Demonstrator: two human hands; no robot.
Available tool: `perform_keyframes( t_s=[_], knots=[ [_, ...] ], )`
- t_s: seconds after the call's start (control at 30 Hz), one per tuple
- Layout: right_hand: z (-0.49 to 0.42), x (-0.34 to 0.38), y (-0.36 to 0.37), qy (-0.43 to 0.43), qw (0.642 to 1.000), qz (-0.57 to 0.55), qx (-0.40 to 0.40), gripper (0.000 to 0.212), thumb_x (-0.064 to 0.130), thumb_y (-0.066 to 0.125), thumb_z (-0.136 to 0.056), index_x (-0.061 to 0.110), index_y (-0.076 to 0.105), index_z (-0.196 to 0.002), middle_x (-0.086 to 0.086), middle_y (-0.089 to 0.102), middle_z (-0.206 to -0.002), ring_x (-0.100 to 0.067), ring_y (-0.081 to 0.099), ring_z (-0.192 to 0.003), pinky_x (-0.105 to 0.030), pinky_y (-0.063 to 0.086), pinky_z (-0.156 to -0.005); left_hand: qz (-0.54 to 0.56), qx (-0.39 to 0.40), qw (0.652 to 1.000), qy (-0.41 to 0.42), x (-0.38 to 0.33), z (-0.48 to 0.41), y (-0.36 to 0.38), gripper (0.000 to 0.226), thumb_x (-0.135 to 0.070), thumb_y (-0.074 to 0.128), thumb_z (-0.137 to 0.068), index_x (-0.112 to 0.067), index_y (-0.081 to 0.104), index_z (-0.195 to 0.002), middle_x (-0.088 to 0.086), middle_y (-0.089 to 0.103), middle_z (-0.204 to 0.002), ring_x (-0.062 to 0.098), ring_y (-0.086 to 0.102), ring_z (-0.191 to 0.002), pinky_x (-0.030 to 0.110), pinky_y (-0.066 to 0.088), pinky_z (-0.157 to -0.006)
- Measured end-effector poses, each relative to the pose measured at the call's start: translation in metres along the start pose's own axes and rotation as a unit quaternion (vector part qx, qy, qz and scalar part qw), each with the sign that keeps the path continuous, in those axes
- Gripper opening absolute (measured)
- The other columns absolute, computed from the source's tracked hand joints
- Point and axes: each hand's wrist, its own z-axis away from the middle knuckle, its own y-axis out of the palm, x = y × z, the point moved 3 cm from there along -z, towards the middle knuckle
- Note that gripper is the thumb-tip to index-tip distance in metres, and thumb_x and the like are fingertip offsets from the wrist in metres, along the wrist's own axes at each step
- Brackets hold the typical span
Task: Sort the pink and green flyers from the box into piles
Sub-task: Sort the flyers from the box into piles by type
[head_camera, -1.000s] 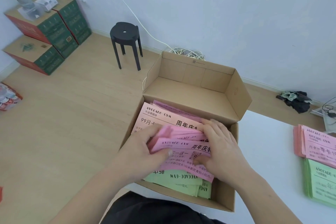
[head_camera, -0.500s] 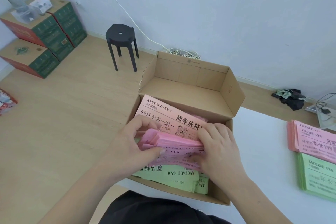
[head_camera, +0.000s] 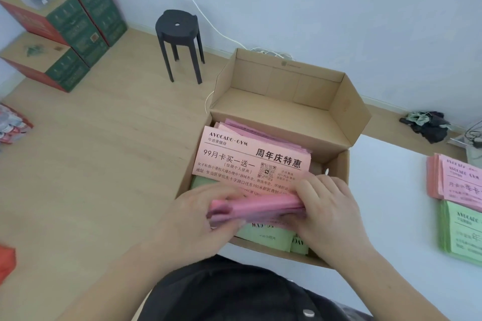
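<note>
Over the box [head_camera: 273,112], left hand [head_camera: 193,219] and right hand [head_camera: 328,214] lifted pink flyers [head_camera: 260,204].

The bundle of pink flyers [head_camera: 258,206] has been raised off the stack and turned edge-on between the left hand [head_camera: 193,219] and the right hand [head_camera: 328,211]; its printed faces, visible one second ago, no longer show; beyond the grip, the top pink flyer [head_camera: 250,161] is now uncovered down to its QR code and address lines; beneath the grip, more of the green flyers [head_camera: 266,237] is exposed.
</note>
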Motion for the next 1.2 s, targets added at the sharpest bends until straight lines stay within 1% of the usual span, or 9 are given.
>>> perform_keyframes(
  t_s=[0.1,0.2,0.33,0.4,0.53,0.63,0.77,0.9,1.2],
  knots=[
    [-0.01,-0.001,-0.014,0.039,0.985,0.024,0.168,0.063,0.06,0.077,-0.069,0.036,0.051,-0.122,0.019,0.057,-0.117,-0.016,0.056,-0.108,-0.034,0.044,-0.096,0.046,0.031,0.997,-0.059,-0.001,-0.01,0.008,0.042,-0.024,0.072,-0.094,-0.048,0.066,-0.129,-0.033,0.069,-0.117,-0.007,0.062,-0.117,0.025,0.054,-0.1],
    [-0.012,-0.013,-0.028,0.086,0.974,0.015,0.21,0.066,0.043,0.07,-0.085,0.044,0.037,-0.141,0.023,0.051,-0.129,-0.01,0.049,-0.122,-0.028,0.042,-0.099,0.076,0.052,0.993,-0.079,0.001,-0.015,0.011,0.045,-0.017,0.068,-0.097,-0.047,0.066,-0.131,-0.031,0.069,-0.121,-0.008,0.059,-0.12,0.028,0.052,-0.106],
    [-0.008,-0.022,-0.038,0.152,0.965,-0.114,0.181,0.039,0.017,0.071,-0.085,0.046,0.059,-0.11,0.021,0.066,-0.103,-0.003,0.062,-0.099,-0.02,0.05,-0.076,0.141,0.016,0.987,-0.07,-0.008,-0.013,0.0,0.04,-0.008,0.065,-0.1,-0.038,0.072,-0.126,-0.024,0.073,-0.119,-0.003,0.064,-0.118,0.023,0.056,-0.097],
    [-0.008,-0.034,-0.051,0.205,0.914,-0.334,0.108,0.037,0.005,0.084,-0.079,0.038,0.069,-0.087,0.015,0.073,-0.086,0.0,0.066,-0.077,-0.013,0.05,-0.066,0.192,-0.01,0.979,-0.061,-0.013,-0.012,-0.015,0.036,-0.007,0.066,-0.099,-0.033,0.074,-0.122,-0.017,0.076,-0.114,0.001,0.067,-0.115,0.02,0.058,-0.09],
    [-0.012,-0.027,-0.055,0.211,0.764,-0.61,0.02,0.035,-0.008,0.073,-0.088,0.01,0.068,-0.118,-0.008,0.079,-0.109,-0.021,0.075,-0.104,-0.032,0.061,-0.087,0.282,-0.103,0.953,-0.046,-0.014,-0.017,-0.039,0.034,-0.003,0.068,-0.093,-0.03,0.079,-0.11,-0.008,0.08,-0.105,0.004,0.073,-0.103,0.015,0.057,-0.081],
    [-0.017,-0.023,-0.025,0.254,0.772,-0.582,-0.034,0.034,-0.008,0.066,-0.094,0.015,0.065,-0.118,0.0,0.079,-0.11,-0.017,0.074,-0.108,-0.032,0.058,-0.09,0.283,-0.071,0.954,-0.064,-0.006,-0.027,-0.029,0.041,-0.01,0.072,-0.094,-0.048,0.076,-0.107,-0.008,0.078,-0.112,0.006,0.072,-0.109,0.019,0.058,-0.088],
    [-0.018,-0.031,-0.009,0.288,0.771,-0.563,-0.07,0.044,-0.016,0.07,-0.086,0.019,0.069,-0.112,0.007,0.077,-0.105,-0.006,0.072,-0.096,-0.024,0.056,-0.079,0.237,-0.062,0.964,-0.099,0.003,-0.033,-0.011,0.046,0.003,0.082,-0.084,-0.037,0.079,-0.107,-0.012,0.074,-0.116,0.014,0.072,-0.105,0.033,0.064,-0.081],
    [-0.016,-0.037,-0.001,0.298,0.746,-0.59,-0.078,0.058,-0.028,0.067,-0.077,0.015,0.071,-0.115,0.004,0.075,-0.115,-0.012,0.071,-0.106,-0.023,0.058,-0.079,0.244,-0.098,0.96,-0.094,0.006,-0.033,-0.003,0.052,0.014,0.082,-0.075,-0.02,0.075,-0.113,-0.009,0.075,-0.115,0.013,0.072,-0.107,0.024,0.061,-0.083],
    [-0.043,-0.034,0.005,0.325,0.69,-0.642,-0.079,0.047,-0.026,0.058,-0.083,0.01,0.07,-0.112,-0.008,0.075,-0.107,-0.016,0.071,-0.095,-0.02,0.057,-0.069,0.257,-0.168,0.946,-0.102,-0.004,-0.052,-0.009,0.04,-0.005,0.091,-0.074,-0.025,0.078,-0.105,-0.003,0.078,-0.099,0.009,0.074,-0.088,0.019,0.058,-0.071]
  ],
)
